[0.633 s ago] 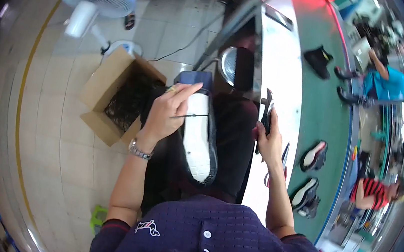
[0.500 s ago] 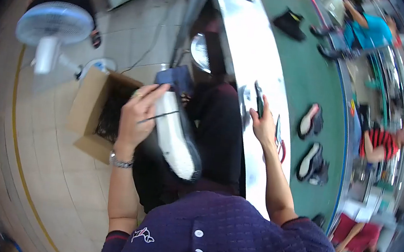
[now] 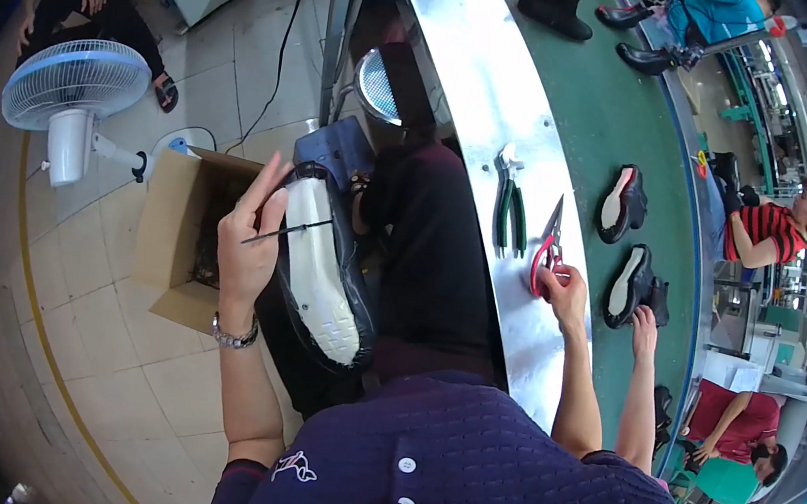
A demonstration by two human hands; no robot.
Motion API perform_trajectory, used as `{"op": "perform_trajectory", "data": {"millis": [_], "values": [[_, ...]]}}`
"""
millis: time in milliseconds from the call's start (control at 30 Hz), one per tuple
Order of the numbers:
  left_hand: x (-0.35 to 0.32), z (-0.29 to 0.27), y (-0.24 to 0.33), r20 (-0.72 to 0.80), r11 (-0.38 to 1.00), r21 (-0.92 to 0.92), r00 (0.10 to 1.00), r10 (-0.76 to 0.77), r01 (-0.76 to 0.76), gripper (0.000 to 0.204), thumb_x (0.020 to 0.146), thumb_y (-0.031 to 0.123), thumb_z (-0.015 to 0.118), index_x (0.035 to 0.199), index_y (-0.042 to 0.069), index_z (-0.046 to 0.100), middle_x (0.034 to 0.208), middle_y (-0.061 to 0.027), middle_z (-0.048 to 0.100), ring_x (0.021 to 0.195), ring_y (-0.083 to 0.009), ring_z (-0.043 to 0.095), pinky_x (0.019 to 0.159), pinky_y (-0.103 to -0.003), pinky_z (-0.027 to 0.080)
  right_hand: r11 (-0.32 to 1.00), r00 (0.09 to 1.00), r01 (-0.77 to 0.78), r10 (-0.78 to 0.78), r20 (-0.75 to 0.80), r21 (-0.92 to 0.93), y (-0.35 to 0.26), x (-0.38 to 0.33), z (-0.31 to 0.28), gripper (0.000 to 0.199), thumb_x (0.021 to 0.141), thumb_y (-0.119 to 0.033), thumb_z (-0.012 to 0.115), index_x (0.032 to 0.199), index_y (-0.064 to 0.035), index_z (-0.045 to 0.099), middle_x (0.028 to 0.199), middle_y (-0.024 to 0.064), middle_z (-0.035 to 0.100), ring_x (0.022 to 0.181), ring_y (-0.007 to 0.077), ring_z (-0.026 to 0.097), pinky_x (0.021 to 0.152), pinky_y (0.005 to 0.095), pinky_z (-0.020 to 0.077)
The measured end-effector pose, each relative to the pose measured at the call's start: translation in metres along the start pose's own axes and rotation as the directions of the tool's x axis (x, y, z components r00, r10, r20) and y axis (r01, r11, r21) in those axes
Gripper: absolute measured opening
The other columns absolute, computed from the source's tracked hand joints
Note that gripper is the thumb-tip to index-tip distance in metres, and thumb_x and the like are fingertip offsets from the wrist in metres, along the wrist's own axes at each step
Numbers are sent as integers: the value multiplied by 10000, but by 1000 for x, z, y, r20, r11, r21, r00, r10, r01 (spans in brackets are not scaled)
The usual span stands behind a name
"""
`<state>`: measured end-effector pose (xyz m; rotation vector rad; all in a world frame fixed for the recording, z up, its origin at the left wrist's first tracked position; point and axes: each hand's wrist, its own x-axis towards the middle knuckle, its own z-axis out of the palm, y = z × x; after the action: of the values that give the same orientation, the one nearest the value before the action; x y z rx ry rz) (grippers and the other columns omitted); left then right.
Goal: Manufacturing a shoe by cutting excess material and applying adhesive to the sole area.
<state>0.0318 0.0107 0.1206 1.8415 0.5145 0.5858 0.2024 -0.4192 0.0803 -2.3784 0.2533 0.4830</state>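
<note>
A black shoe point(image 3: 358, 317) lies sole up across my lap, its pale sole point(image 3: 320, 277) facing me. Round its middle goes a thin black strip point(image 3: 300, 229), whose loose end passes in front of my left hand point(image 3: 248, 248). That hand is beside the shoe's left edge, fingers stretched and thumb apart. At the metal bench's edge, my right hand point(image 3: 565, 292) grips the red handles of scissors point(image 3: 547, 248), blades pointing away. Green-handled pliers point(image 3: 510, 205) lie on the bench just beyond the scissors.
The metal bench point(image 3: 466, 68) borders a green belt point(image 3: 590, 124) carrying several shoes. Another person's hand point(image 3: 645, 332) reaches a shoe point(image 3: 627, 285) there. To my left stand an open cardboard box point(image 3: 170, 223) and a fan point(image 3: 76, 91). Other people sit beyond the belt.
My right hand has let go of the pliers and taken the scissors' handles. My left hand's fingers have come off the shoe's end. Another person's arm has appeared over the belt.
</note>
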Motion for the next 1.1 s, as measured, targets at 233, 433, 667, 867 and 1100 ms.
{"op": "perform_trajectory", "data": {"millis": [233,433,667,867,1100], "values": [[-66,30,3,-174,951,-281,968,-179,125,625,948,208,613,1477,23,336,1288,-178,557,1191,-258,533,996,-338,425,816,636,-129,-368,678,563,-144,-89,28,622,789,-334,813,1235,-2,536,831,-33,496,664,39,446,565,180,338],[-77,47,8,-214,961,-185,946,-242,204,378,1020,238,471,1308,0,529,1143,-144,612,1018,-183,570,901,-295,432,909,168,-358,-161,973,212,-175,-126,38,948,675,-659,781,1278,11,487,789,-42,448,638,39,446,563,181,347],[-80,43,3,-149,948,-223,953,-265,229,446,1017,223,448,1353,-71,440,1286,-232,545,1178,-339,536,1022,-391,385,924,324,-306,-127,938,230,-187,-155,65,748,918,-730,315,1021,-34,569,654,-20,468,507,68,439,439,199,351],[-67,35,10,-149,991,-128,986,-69,50,478,976,165,521,1388,-58,426,1392,-248,475,1316,-376,433,1092,-416,331,959,404,-148,-165,900,242,-180,-156,79,603,973,-646,324,732,-108,453,548,-30,403,437,70,393,385,213,325],[-40,23,22,-265,848,499,901,343,-176,138,888,106,655,932,-21,688,1066,-109,674,1125,-315,562,958,-388,446,930,452,132,-365,814,344,-164,-159,85,553,984,-606,371,731,-120,446,526,-29,408,434,74,403,408,221,310]]}}
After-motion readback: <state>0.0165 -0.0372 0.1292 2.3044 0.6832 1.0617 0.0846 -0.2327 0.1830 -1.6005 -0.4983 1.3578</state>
